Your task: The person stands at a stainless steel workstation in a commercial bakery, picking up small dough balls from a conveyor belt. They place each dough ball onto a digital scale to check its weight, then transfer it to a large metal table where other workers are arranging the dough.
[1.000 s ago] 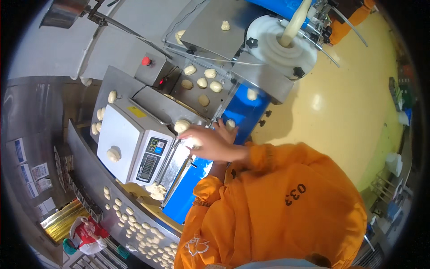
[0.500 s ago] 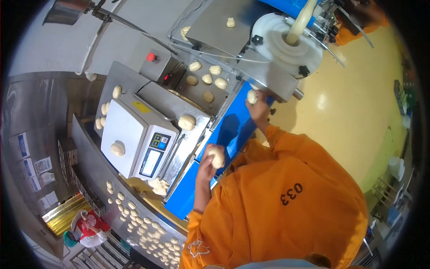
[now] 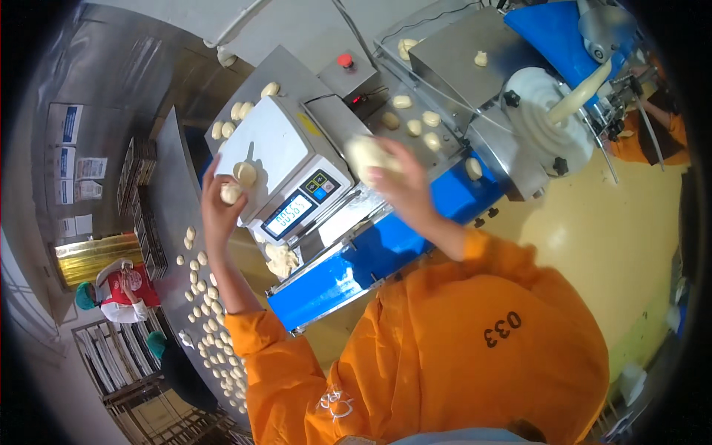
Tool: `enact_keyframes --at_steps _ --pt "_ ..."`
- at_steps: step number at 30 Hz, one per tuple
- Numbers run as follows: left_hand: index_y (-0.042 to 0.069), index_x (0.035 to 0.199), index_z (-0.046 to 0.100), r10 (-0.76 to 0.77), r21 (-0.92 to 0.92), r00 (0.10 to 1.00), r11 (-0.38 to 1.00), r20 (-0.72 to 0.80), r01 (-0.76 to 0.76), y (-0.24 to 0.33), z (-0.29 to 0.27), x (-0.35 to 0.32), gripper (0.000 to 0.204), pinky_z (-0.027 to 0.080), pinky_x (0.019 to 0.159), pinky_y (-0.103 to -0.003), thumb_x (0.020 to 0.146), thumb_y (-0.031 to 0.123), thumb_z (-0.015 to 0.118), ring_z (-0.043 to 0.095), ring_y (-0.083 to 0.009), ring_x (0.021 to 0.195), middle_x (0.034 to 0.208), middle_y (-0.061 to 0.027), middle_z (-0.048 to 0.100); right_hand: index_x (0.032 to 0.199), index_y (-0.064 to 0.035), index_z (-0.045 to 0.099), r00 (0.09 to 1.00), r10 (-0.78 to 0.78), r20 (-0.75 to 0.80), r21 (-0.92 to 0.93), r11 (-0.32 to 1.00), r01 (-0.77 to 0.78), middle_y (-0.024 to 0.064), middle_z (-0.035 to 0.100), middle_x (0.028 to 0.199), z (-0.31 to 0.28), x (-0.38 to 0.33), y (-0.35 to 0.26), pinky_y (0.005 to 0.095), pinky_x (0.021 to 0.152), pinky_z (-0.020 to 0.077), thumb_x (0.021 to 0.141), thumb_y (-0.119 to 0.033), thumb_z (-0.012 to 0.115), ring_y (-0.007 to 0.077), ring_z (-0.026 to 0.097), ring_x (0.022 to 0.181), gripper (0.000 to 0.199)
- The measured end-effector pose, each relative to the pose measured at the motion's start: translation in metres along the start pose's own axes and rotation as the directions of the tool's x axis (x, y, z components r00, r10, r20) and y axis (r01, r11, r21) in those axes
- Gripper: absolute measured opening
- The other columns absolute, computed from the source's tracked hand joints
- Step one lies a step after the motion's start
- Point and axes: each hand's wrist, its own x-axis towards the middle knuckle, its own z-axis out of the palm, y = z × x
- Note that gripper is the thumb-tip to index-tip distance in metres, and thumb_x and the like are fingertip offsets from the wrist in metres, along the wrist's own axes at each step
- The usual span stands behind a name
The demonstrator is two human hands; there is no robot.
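Head view. We see the left hand (image 3: pixel 219 202) left of centre in the frame, fingers closed around a small pale round dough piece (image 3: pixel 231 193), held at the left edge of the white flat platform of the digital weighing scale (image 3: pixel 273 148). A second small pale dough ball (image 3: pixel 245 173) rests on that platform, just beside the hand. The right hand (image 3: pixel 400 178), at upper centre of the frame, is curled around a larger pale dough lump (image 3: pixel 367 154), held in the air above the gap between the scale and the grey steel tray of the dough machine (image 3: pixel 445 81). The lump is blurred, so we cannot tell its exact outline.

Further pale dough pieces (image 3: pixel 414 126) lie on the steel tray, right of the right hand. A red round push button (image 3: pixel 345 60) sits on a grey box at upper centre. A blue conveyor frame (image 3: pixel 371 259) runs diagonally through the middle of the frame. Many small dough balls (image 3: pixel 202 311) are spread on the long steel table (image 3: pixel 167 170) at lower left.

We judge the dough to be light, soft and easily dented, likely slightly tacky. We advise cupping each piece from below and around its sides with the fingertips, with low pressure, rather than pinching it.
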Motion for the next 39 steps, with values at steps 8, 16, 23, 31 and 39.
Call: enact_keyframes --at_steps 8,16,23,31,39 --pt "0.004 0.11 0.062 -0.196 -0.175 0.968 0.959 0.158 0.222 -0.043 0.017 0.01 0.033 0.049 0.086 -0.028 0.078 0.001 0.07 0.061 -0.0142 0.097 0.106 -0.0064 0.066 0.132 -0.0069 0.049 0.933 -0.202 0.298 -0.514 0.79 0.335 0.0189 0.051 0.126 0.064 0.045 0.026 0.0418 0.095 0.046 0.081 -0.029 0.076 0.038 0.055 0.114 0.062" --pt "0.007 0.119 0.059 -0.12 -0.687 0.936 -0.65 -0.331 -0.326 -0.038 0.008 -0.111 0.05 0.046 0.059 -0.023 0.072 0.009 0.074 0.059 -0.0111 0.074 0.102 -0.0048 0.062 0.124 -0.0147 0.052 0.93 -0.206 -0.304 -0.941 0.215 -0.26 0.0155 0.05 0.122 -0.194 -0.086 0.11 0.0464 0.081 0.0545 0.083 -0.024 0.07 0.0386 0.06 0.106 0.046" --pt "0.013 0.114 0.058 -0.353 -0.481 0.863 -0.722 -0.361 -0.497 0.043 0.026 -0.129 0.047 0.047 0.053 -0.026 0.071 0.005 0.076 0.056 -0.0101 0.065 0.101 0.0 0.059 0.131 -0.0112 0.049 0.974 -0.002 -0.228 -0.97 -0.081 -0.228 0.0147 0.055 0.115 -0.248 -0.075 0.128 0.0472 0.074 0.0555 0.085 -0.028 0.07 0.0382 0.066 0.092 0.053" --pt "0.018 0.105 0.051 -0.405 -0.487 0.851 -0.699 -0.334 -0.523 0.054 0.002 -0.198 0.043 0.046 0.052 -0.024 0.071 0.005 0.075 0.056 -0.0104 0.061 0.089 0.0012 0.056 0.145 -0.0106 0.039 0.894 0.437 -0.098 -0.382 0.813 -0.44 0.0168 0.063 0.118 -0.152 -0.049 0.053 0.0221 0.05 0.0443 0.086 -0.017 0.063 0.0117 0.056 0.067 0.065" --pt "0.013 0.108 0.055 -0.58 -0.43 0.731 -0.593 -0.359 -0.681 0.044 -0.018 -0.267 0.037 0.051 0.057 -0.029 0.074 0.017 0.07 0.057 -0.015 0.071 0.118 -0.0013 0.048 0.15 -0.0108 0.038 0.849 0.248 0.467 -0.327 0.94 -0.095 0.0135 0.06 0.127 0.047 0.072 0.007 0.017 0.058 0.0421 0.09 -0.036 0.066 0.0064 0.053 0.079 0.071"
